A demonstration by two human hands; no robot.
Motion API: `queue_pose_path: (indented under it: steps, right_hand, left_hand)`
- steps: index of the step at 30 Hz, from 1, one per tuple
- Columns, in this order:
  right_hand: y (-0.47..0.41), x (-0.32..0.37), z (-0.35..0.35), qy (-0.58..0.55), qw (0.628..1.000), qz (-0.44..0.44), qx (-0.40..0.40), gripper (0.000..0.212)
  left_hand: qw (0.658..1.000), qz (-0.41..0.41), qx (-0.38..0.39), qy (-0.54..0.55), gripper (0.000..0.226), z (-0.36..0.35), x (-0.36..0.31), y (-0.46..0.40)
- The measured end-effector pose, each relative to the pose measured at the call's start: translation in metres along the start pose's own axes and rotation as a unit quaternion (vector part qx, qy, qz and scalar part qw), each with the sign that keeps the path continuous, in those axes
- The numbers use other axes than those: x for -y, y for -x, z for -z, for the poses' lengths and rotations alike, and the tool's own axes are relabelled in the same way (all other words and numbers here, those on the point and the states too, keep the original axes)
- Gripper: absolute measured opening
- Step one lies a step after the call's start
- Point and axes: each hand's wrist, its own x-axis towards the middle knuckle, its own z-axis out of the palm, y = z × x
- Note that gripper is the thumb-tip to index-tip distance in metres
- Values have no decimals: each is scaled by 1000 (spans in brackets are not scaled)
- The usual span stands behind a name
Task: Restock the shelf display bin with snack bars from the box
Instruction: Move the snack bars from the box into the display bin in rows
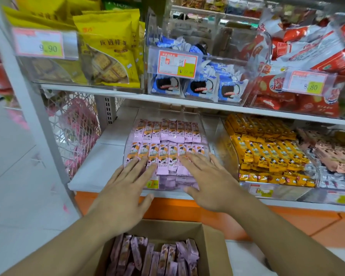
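Fingers (145, 166) of the left hand (122, 188) lie straight and spread, flat on the near row of pink foil-wrapped snack bars (167, 158) inside the clear curved acrylic display bin (127, 148). Right hand (209, 180) does the same on the right end of that row: fingers (189, 159) fanned, palm down, thumb hanging over the bin's front lip. Neither hand pinches or curls round a bar; both press or smooth the stack. How hard they press cannot be told.

Bin sits on the white lower shelf (88, 176), holding two tidy rows of bars, one behind the other, with more layers visible through its front wall. Directly below the bin, at the frame's bottom edge, the open brown cardboard box (211, 246) holds a good many loose pink bars (155, 257) standing on end. Restocking looks partly done.

Risks, as judged:
- Near row is stacked about level with the bin's low front lip; a forward push could slide bars over it, towards the box or the floor.
- Uneven pressure from the two hands could skew the row and break its alignment with the row behind.
- Wrappers look slick; piling more on top may let the upper layer slump forward.
- Yellow-wrapped bars (267, 152) sit in the next bin right of the pink one; a sideways nudge could mix stock.
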Motion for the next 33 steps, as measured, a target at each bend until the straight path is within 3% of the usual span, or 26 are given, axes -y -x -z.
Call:
queue_pose_path:
  steps: [3,6,8,10,14,16,24,29,33]
  right_hand:
    - [10,17,12,-8,997,28,-66,86]
    - [22,48,13,-75,986,61,-134,56]
    - [27,67,-4,-150,983,53,-88,39]
    - [27,79,-35,-169,984,47,13,37]
    - [11,76,-118,-151,962,38,225,62]
    - [5,65,-161,-145,948,15,283,76]
    - [30,42,-270,-182,928,-110,305,98]
    - [38,52,-313,-206,921,-206,258,89]
    - [43,56,-337,-177,926,-201,266,65]
  left_hand:
    - [998,-36,-41,34,72,6,2,11]
    - [995,-45,-63,60,57,0,6,29]
    - [996,-35,-31,78,52,-18,18,46]
    - [996,-10,28,87,53,-44,38,63]
    - [986,84,103,102,60,-101,83,92]
    - [978,122,115,123,75,-135,100,107]
    - [932,248,79,254,72,-219,101,140]
    - [929,263,46,256,72,-232,98,141]
    - [922,278,48,265,71,-232,96,141]
